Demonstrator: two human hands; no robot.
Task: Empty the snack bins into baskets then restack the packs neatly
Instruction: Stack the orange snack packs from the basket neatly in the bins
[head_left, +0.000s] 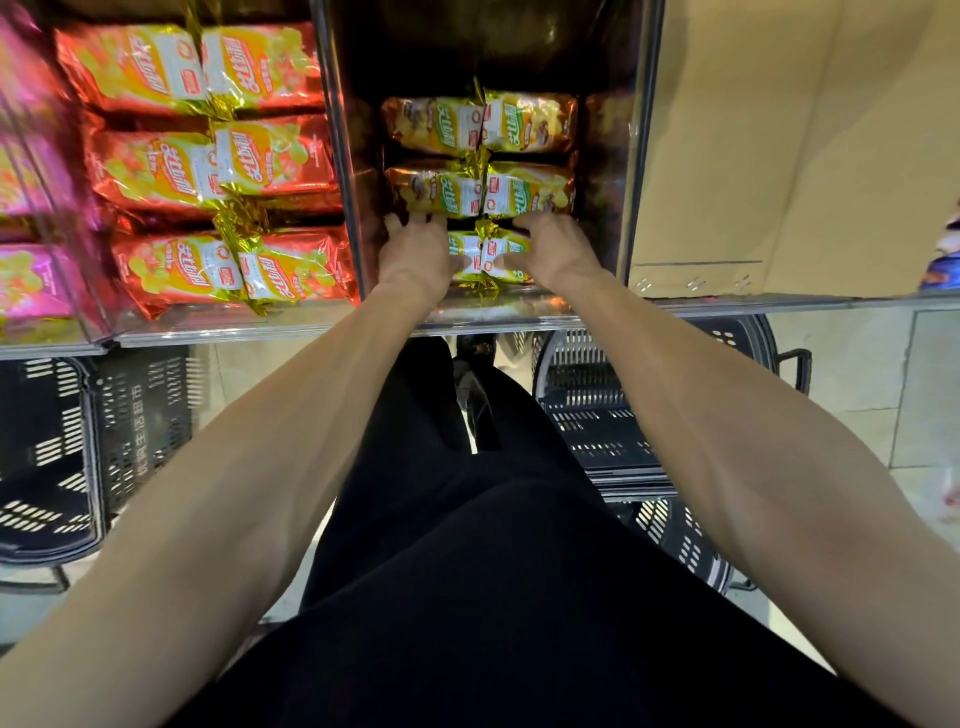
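Both hands are in the middle bin (493, 314), down at its front edge. The left hand (415, 254) lies flat-fingered on the left end of the front pair (485, 257), thumb on the wrapper. The right hand (550, 249) curls round the right end, pinching it. It looks like they're squaring this pair against the two rows (452, 189) behind, seams meeting mid-bin, so I'd call this restacking. Red packs (208, 166) sit tidy in the bin to the left. Baskets (592, 410) wait on the floor under the shelf edge.
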